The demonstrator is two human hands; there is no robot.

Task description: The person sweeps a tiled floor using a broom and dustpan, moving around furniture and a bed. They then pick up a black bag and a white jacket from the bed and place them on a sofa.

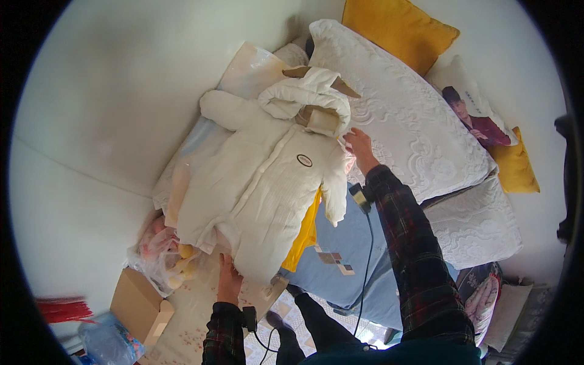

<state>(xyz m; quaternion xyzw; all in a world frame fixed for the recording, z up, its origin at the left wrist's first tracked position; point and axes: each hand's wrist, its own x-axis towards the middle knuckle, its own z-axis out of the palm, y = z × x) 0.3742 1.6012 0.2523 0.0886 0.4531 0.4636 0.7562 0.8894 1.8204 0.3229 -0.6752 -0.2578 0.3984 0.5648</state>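
Observation:
A cream quilted hooded baby romper (269, 169) lies spread front side up, with brown ear-like pieces on its hood (319, 100) and an oval patch on its chest. My left hand (229, 280) is at the lower hem, by the leg openings; its fingertips are partly hidden, so a grip on the fabric cannot be told. Beside the hood and shoulder, on the right, my right hand (359, 145) is raised with its fingers bent, and nothing shows clearly in it. Yellow fabric (303, 237) sticks out from beneath the romper's right side.
White embossed cushions (401, 109) and a mustard pillow (397, 32) are at the upper right. Blue cloth (337, 255) lies below them. At lower left are a cardboard box (139, 303) and a plastic bag of soft items (164, 255). A black cable (368, 255) hangs from my right wrist.

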